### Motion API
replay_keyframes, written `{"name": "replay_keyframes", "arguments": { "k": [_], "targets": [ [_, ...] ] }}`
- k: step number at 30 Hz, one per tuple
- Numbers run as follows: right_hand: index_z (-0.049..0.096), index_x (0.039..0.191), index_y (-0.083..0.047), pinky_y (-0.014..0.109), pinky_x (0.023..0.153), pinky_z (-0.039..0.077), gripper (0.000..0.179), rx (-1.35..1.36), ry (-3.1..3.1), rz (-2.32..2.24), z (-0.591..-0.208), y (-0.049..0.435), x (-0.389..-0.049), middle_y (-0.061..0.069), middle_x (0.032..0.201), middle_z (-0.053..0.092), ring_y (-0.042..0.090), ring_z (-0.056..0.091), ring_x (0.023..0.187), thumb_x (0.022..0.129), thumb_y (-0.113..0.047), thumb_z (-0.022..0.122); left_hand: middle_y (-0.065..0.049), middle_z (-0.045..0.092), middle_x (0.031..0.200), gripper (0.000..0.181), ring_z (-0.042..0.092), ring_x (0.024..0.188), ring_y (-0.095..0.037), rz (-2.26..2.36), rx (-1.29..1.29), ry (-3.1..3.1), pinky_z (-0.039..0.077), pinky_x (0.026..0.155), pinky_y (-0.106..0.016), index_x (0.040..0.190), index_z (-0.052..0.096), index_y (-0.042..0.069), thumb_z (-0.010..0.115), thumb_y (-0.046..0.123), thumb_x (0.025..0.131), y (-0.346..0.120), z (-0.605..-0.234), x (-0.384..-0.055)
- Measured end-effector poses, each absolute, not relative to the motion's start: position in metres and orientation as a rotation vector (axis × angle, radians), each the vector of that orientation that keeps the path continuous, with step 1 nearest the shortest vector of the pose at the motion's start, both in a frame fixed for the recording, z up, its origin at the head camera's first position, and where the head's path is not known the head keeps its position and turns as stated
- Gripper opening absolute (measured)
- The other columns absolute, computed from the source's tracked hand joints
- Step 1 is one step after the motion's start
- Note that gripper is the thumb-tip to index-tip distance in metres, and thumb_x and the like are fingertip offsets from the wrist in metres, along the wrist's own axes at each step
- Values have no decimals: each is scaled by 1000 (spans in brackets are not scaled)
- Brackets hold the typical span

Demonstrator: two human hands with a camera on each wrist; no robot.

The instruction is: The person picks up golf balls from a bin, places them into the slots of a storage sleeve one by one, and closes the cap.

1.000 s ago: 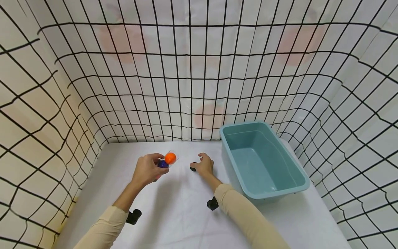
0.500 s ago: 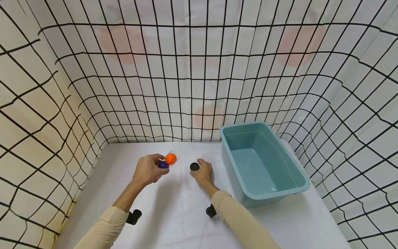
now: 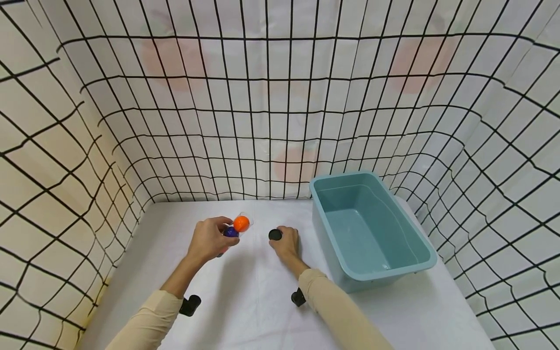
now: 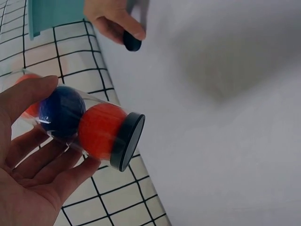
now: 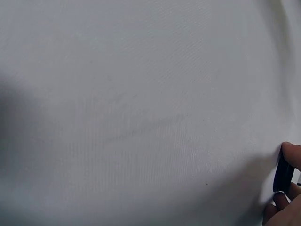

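Note:
My left hand [image 3: 208,241] grips a clear plastic tube [image 4: 101,100] with its thumb and fingers, tilted above the table. Inside it sit an orange ball [image 3: 241,223], a blue ball [image 4: 62,112] and a red-orange ball [image 4: 101,131]. A black cap [image 4: 128,141] closes the end beside the red-orange ball; the other end shows no cap. To the right, my right hand [image 3: 287,244] pinches a round black lid [image 3: 275,235] by its edge, low over the white cloth. In the right wrist view the same lid [image 5: 283,175] shows edge-on between thumb and fingers.
A blue-green plastic tub [image 3: 325,224] stands to the right of my right hand, with nothing seen inside. Black wire grid panels [image 3: 268,121] rise at the back and both sides. White cloth [image 3: 253,301] covers the table.
My right hand has tightened from loosely spread fingers to a pinch on the black lid, which has turned its round face toward the head view. The left hand has stayed nearly still with the tube.

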State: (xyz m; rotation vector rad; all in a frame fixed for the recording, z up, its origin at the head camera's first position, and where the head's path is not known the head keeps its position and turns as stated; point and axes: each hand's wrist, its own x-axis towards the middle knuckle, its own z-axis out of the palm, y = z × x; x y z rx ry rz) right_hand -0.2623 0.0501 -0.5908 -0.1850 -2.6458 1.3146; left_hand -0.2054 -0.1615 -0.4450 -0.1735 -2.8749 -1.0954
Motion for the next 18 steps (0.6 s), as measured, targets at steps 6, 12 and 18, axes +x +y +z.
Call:
{"name": "replay_keyframes", "arguments": {
  "k": [6, 12, 18],
  "targets": [
    [74, 110, -3, 48, 93, 52, 40, -123, -2642, 1273, -583, 58, -261, 16, 108, 74, 34, 65, 105, 73, -9, 87, -19, 76, 95, 45, 72, 78, -26, -1111, -177, -2858, 62, 71, -40, 113, 73, 1, 89, 19, 75, -154, -453, -204],
    [72, 116, -2, 49, 94, 52, 40, -63, -2580, 1327, -550, 66, -256, 17, 110, 75, 37, 67, 108, 79, -13, 84, -17, 76, 91, 44, 73, 77, -26, -1191, -130, -2801, 62, 72, -40, 112, 72, -1, 88, 16, 75, -142, -467, -206],
    [68, 124, -2, 50, 94, 52, 46, -76, -2579, 1367, -526, 71, -248, 18, 116, 72, 36, 65, 111, 83, -19, 82, -16, 76, 90, 46, 74, 77, -26, -1235, -25, -2772, 63, 73, -41, 113, 71, -1, 88, 16, 74, -130, -483, -207]
  ]
}}
